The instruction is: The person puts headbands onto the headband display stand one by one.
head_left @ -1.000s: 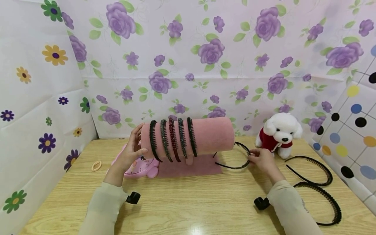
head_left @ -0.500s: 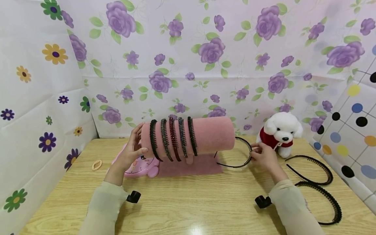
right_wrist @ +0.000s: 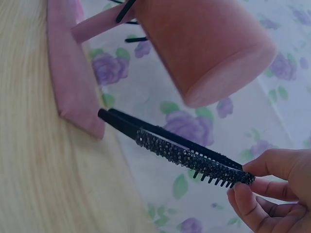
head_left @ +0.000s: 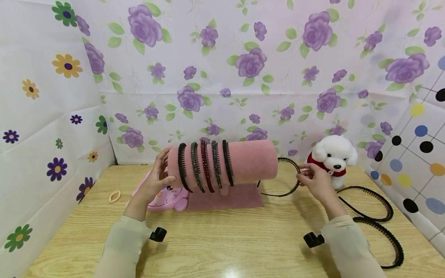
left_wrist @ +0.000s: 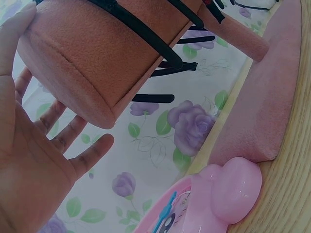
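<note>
Prob. light & springy, rhinestone headband (right_wrist: 175,154) best pinched mid-curve, as R hand (head_left: 318,181) does, w/ L hand (left_wrist: 34,160) splayed against display roll (left_wrist: 82,53).

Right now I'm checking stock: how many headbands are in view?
8. Five headbands sit around the pink roll; the right hand pinches a sixth headband; a farther band and a nearer band lie on the table at right. Others may be hidden.

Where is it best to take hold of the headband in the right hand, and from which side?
I would pinch the headband at the middle of its curve, from the right, as the right hand does: its two free ends point left, toward the pink stand, so this grip should leave them clear.
</note>
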Demonstrator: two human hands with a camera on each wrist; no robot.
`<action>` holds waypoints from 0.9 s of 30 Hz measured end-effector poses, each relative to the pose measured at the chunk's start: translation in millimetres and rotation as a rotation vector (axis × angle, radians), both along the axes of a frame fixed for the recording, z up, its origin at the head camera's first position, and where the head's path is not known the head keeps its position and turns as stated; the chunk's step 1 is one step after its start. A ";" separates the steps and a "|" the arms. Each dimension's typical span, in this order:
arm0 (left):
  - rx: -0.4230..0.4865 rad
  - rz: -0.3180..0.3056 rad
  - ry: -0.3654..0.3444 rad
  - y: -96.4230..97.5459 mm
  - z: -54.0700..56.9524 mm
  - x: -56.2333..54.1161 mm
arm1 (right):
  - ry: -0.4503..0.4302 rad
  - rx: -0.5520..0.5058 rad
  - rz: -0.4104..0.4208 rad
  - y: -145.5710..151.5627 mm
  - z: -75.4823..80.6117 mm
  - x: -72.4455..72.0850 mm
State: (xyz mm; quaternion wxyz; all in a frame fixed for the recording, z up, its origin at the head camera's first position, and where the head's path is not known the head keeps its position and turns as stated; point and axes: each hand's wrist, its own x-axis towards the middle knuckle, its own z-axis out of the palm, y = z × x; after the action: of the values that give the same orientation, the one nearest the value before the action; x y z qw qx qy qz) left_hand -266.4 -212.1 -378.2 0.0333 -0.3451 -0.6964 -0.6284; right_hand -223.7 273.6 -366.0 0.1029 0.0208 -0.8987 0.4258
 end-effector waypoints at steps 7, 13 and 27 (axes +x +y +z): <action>-0.004 -0.007 -0.002 0.0 0.3 1.2 | 0.076 0.010 0.009 -5.8 12.0 5.2; -0.011 0.000 0.002 -0.6 1.0 0.7 | 0.142 0.018 0.017 -13.8 23.5 9.4; 0.007 -0.005 0.006 -0.2 -0.1 -1.1 | 0.210 0.204 -0.032 -23.7 53.6 13.9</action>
State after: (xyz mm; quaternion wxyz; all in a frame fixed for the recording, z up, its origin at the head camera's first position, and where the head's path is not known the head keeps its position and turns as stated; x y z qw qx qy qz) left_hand -267.4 -212.3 -378.3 0.0352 -0.3485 -0.6933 -0.6299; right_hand -209.8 249.9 -312.5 0.2005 0.0614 -0.9218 0.3261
